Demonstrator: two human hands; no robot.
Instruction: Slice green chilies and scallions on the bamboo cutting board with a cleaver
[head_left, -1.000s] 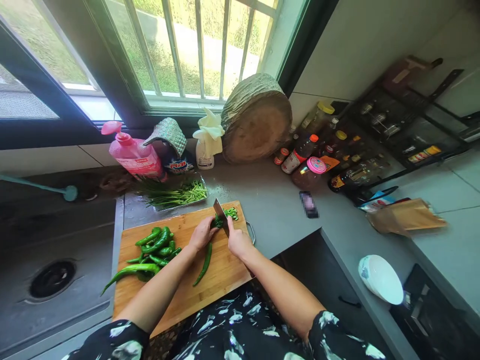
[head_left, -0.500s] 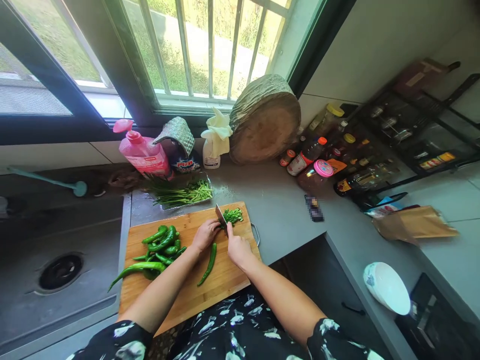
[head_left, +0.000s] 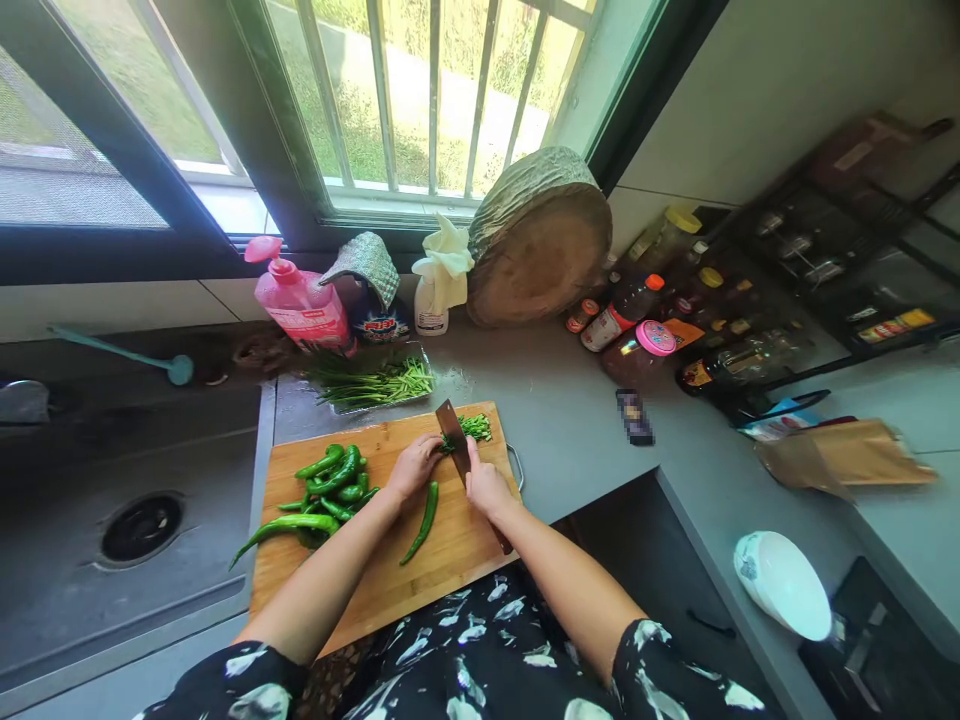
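Note:
My right hand (head_left: 487, 488) is closed round the handle of a kitchen knife (head_left: 453, 430), its index finger laid along the blade. The blade stands on the wooden cutting board (head_left: 360, 600), between my left hand and a small heap of chopped green pieces (head_left: 475, 428). My left hand (head_left: 417, 464) is closed, its fingertips pressing dark green stalks just left of the blade; the fingers partly hide them. A single long green pepper (head_left: 421, 524) lies on the board below my hands. To the left sits a pile of green peppers (head_left: 341, 480), one hanging over the board's edge.
Behind the board, a clear tray (head_left: 382, 404) holds green stalks. A sink (head_left: 202, 470) lies to the left. Along the window stand a pink pump bottle (head_left: 304, 305), a spray bottle (head_left: 430, 305) and a round wood block (head_left: 551, 250). Bottles, jars and a white bowl (head_left: 784, 585) are to the right.
The knife has turned so its flat shows more and its handle is visible below my right hand. My left hand stays on the stalks. The whole view has shifted slightly.

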